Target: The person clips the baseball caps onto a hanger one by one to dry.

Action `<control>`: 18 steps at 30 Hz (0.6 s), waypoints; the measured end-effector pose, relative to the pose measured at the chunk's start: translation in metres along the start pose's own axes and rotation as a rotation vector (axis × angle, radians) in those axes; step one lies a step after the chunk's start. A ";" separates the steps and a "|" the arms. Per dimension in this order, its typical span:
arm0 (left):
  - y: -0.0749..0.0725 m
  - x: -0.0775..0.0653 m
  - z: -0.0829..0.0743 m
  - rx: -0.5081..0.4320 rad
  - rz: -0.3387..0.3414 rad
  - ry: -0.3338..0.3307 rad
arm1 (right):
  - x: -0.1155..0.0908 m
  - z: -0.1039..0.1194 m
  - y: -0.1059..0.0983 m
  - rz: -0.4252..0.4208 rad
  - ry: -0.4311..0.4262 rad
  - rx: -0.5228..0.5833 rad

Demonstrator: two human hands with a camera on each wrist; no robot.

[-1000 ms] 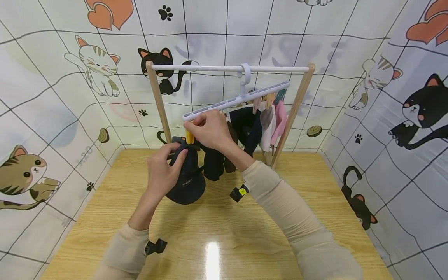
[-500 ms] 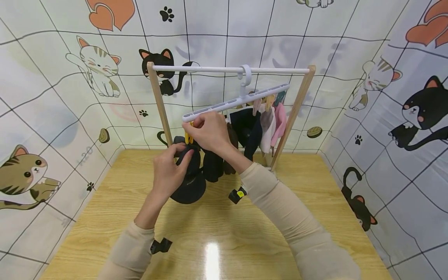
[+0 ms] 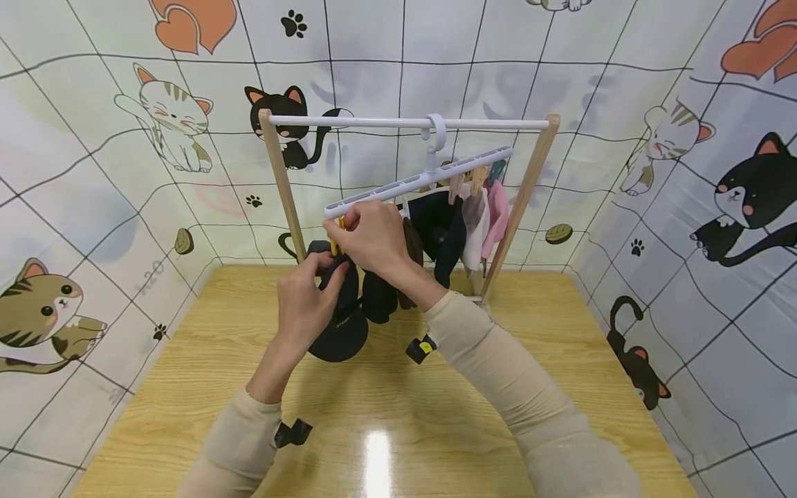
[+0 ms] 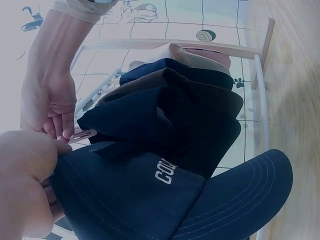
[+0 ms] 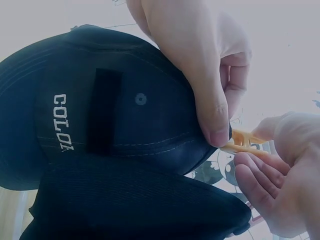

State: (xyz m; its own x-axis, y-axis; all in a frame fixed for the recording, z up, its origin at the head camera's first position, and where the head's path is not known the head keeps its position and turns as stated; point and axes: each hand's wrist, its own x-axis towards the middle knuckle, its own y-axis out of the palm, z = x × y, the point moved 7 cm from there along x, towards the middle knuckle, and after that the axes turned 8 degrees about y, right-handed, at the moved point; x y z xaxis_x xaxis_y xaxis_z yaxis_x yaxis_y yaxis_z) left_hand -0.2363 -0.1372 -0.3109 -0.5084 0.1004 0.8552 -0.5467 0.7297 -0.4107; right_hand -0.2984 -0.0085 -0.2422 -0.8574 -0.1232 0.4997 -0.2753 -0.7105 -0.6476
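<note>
A dark navy baseball cap (image 3: pixel 339 332) with pale lettering hangs at the rack's left, brim down. My left hand (image 3: pixel 305 297) pinches its upper edge between thumb and fingers. My right hand (image 3: pixel 376 235) pinches a yellow clothespin (image 5: pixel 245 141) under the low left end of the pale hanger (image 3: pixel 405 185). In the right wrist view the clothespin's tip meets the edge of the cap by my left thumb; whether it grips the cloth I cannot tell. Beside this cap, another black cap (image 4: pixel 165 125) hangs from the hanger.
The tilted hanger hooks over the white bar (image 3: pixel 373 122) of a wooden-legged rack (image 3: pixel 526 200). Towards its right end hang a brown cap (image 4: pixel 220 97), a white cap (image 3: pixel 475 225) and a pink cap (image 3: pixel 497 214), with more clothespins (image 3: pixel 478 180). The wooden table (image 3: pixel 398 394) lies below.
My left hand has moved right and brought the cap's top edge up to the yellow clothespin. The right hand stays almost in place on the clothespin.
</note>
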 end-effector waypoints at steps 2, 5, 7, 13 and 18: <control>0.001 0.001 -0.001 0.017 -0.001 0.004 | 0.000 0.000 0.000 -0.008 -0.007 -0.019; 0.001 0.002 -0.003 0.043 -0.006 0.010 | -0.001 0.001 0.000 -0.022 -0.016 -0.042; 0.002 0.003 -0.004 0.056 -0.013 0.015 | -0.001 0.002 0.000 -0.032 -0.021 -0.057; 0.003 0.004 -0.007 0.080 -0.026 0.011 | -0.002 0.002 -0.001 -0.043 -0.026 -0.090; 0.004 0.006 -0.008 0.085 -0.031 0.004 | -0.003 0.002 0.000 -0.042 -0.024 -0.109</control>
State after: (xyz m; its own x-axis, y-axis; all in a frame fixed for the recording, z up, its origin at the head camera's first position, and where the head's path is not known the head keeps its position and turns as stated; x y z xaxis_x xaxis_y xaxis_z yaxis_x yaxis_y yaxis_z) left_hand -0.2356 -0.1282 -0.3050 -0.4876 0.0811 0.8693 -0.6169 0.6726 -0.4088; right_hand -0.2953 -0.0090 -0.2423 -0.8339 -0.1121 0.5404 -0.3578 -0.6357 -0.6841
